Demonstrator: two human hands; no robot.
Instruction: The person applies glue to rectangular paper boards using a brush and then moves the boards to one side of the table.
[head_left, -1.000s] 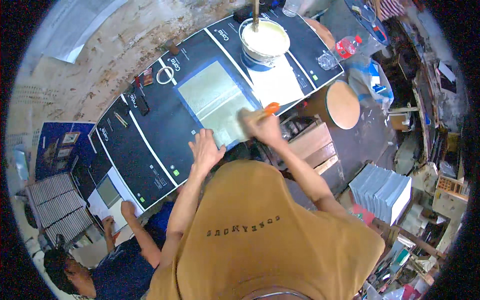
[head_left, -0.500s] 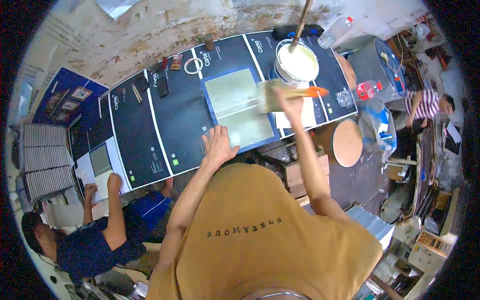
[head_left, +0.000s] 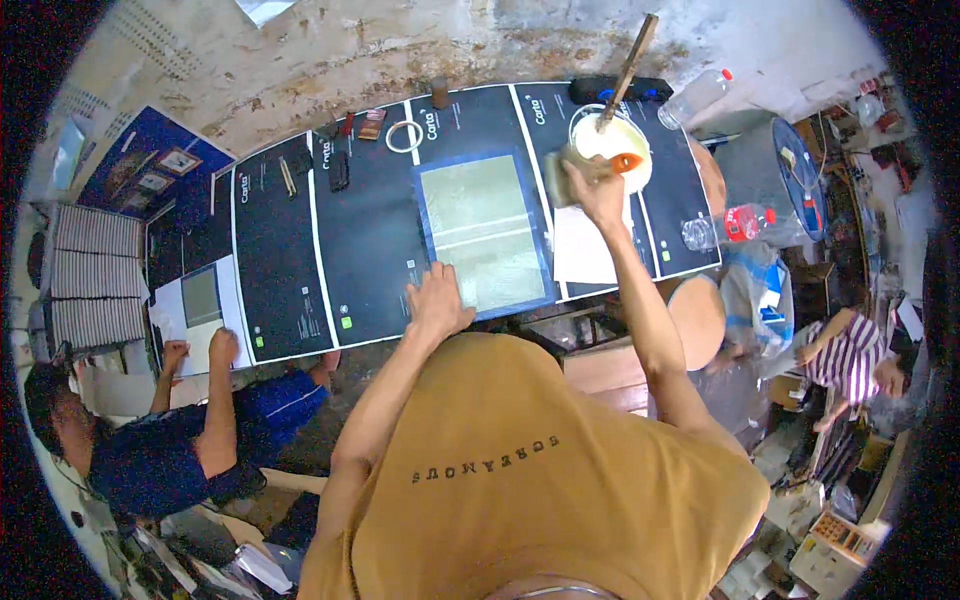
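In the head view, the left hand (head_left: 440,300), fingers slightly spread, rests at the front-left corner of the blue-bordered grey-green sheet (head_left: 480,200), near the black worktop (head_left: 370,240)'s front edge. By the round white bucket (head_left: 641,168), the right hand (head_left: 598,190) seems closed around the orange-tipped brush (head_left: 627,162), probably light, best held by its handle.

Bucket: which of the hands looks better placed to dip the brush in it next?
Probably the right hand: it holds the brush, close to the bucket. The left hand is farther away, at the near left corner of the blue-edged sheet.
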